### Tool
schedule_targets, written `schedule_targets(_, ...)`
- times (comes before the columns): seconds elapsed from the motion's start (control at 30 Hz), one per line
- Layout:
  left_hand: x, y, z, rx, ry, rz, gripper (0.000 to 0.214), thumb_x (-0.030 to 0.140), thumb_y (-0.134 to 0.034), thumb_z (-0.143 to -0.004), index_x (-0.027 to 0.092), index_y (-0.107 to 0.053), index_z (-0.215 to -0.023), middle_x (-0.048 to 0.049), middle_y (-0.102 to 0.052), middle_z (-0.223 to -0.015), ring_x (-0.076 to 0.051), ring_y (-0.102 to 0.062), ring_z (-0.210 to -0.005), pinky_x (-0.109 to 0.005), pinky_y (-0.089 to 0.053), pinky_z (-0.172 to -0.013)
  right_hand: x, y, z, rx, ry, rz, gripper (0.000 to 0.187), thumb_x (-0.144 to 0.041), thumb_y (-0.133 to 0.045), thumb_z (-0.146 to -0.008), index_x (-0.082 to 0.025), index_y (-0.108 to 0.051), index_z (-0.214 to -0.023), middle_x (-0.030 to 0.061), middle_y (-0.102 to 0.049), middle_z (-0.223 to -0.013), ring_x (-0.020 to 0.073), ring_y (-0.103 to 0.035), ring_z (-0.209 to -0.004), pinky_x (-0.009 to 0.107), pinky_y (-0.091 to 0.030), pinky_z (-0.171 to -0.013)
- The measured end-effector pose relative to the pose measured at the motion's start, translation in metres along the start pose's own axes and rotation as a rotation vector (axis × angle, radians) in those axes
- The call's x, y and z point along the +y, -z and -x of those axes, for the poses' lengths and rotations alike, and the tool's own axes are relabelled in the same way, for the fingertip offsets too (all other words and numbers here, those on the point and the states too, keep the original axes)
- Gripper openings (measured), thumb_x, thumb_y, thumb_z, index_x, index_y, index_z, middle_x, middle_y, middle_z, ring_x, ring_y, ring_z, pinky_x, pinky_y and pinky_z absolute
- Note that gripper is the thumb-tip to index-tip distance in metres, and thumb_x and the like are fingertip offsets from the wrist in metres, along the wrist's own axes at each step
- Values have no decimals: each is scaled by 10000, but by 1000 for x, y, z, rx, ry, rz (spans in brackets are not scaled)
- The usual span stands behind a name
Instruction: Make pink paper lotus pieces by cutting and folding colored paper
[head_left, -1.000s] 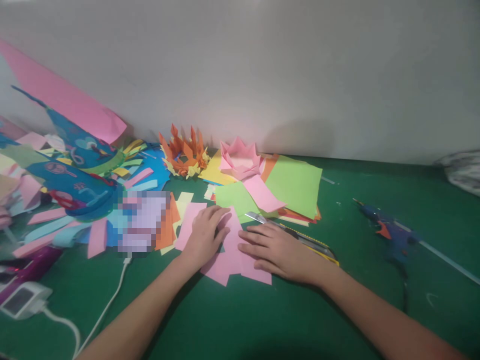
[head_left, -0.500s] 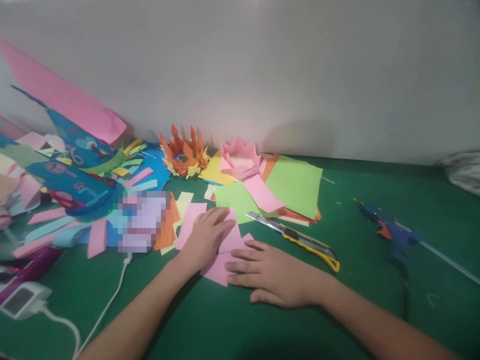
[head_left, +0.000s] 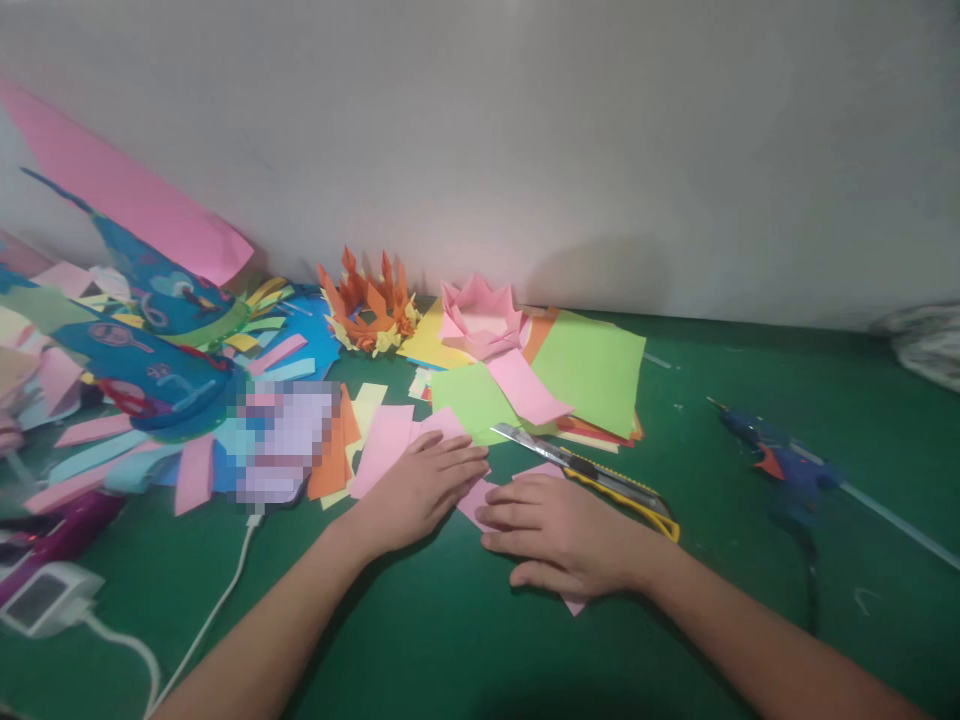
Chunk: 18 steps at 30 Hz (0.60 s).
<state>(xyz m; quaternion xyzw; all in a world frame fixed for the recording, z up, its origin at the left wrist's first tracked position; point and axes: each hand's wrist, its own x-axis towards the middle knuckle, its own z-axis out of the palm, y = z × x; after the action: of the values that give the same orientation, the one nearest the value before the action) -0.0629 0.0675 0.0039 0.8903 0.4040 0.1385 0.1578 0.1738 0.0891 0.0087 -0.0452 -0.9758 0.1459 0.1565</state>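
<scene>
My left hand (head_left: 427,480) lies flat, palm down, its fingers stretched over pink paper. My right hand (head_left: 559,530) rests flat too, fingers slightly apart, on the same pink paper (head_left: 474,506), whose corners show around it. The hands hide most of the sheet, so I cannot tell its full shape. Another pink paper piece (head_left: 384,445) lies beyond my left hand. Just past my right hand lies a yellow-handled utility knife (head_left: 592,475), its blade toward the left. A folded pink paper crown (head_left: 484,318) and an orange paper crown (head_left: 367,305) stand behind.
Green sheets (head_left: 592,375) lie under the pink crown. Blue decorated cone hats (head_left: 161,370) with paper fringe fill the left, near a blurred-out phone (head_left: 289,445) on a white cable (head_left: 236,570). A blue glue gun (head_left: 787,460) lies at right. A wall (head_left: 675,150) closes off the back.
Both hands have shifted slightly to the right. The pink paper beneath them has moved and turned the same way, with a corner now showing below my right hand.
</scene>
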Motion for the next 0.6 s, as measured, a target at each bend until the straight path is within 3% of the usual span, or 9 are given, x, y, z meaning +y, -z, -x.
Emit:
schedule_targets(0.13, 2, 8, -1, 24, -12, -72, 270, 278, -408, -945, 231, -589, -1140, -65, -619, -1151, -188, -532, -1114, -427, -294, -1047, 4, 1, 3, 37, -32, 27, 277, -300, -433, -941, -139, -657, -965, 100, -671, -988, 194, -563, -964, 335, -427, -847)
schedule_targets(0.3, -8, 14, 4, 83, -3, -153, 228, 328, -469, -920, 206, -633, -1022, -53, -622, -890, -174, -580, -873, -414, -381, -956, 5, 3, 6, 78, -172, 126, 266, -277, -422, -943, -160, -655, -890, 70, -669, -853, 175, -560, -830, 329, -431, -751)
schedule_targets(0.5, -18, 9, 7, 216, 100, -283, 206, 338, -528, -888, 178, -658, -887, -64, -584, -787, -199, -534, -787, -362, -441, -745, 12, 12, 9, 451, -491, 389, 203, -208, -455, -890, -194, -632, -792, 78, -662, -1031, 236, -554, -949, 403, -404, -827)
schedule_targets(0.6, -18, 8, 7, 304, 155, -296, 236, 319, -524, -888, 170, -634, -742, -67, -590, -811, -199, -538, -794, -363, -448, -732, 21, 13, 11, 432, -657, 473, 202, -185, -433, -882, -169, -614, -972, 115, -611, -1170, 270, -532, -1053, 426, -404, -870)
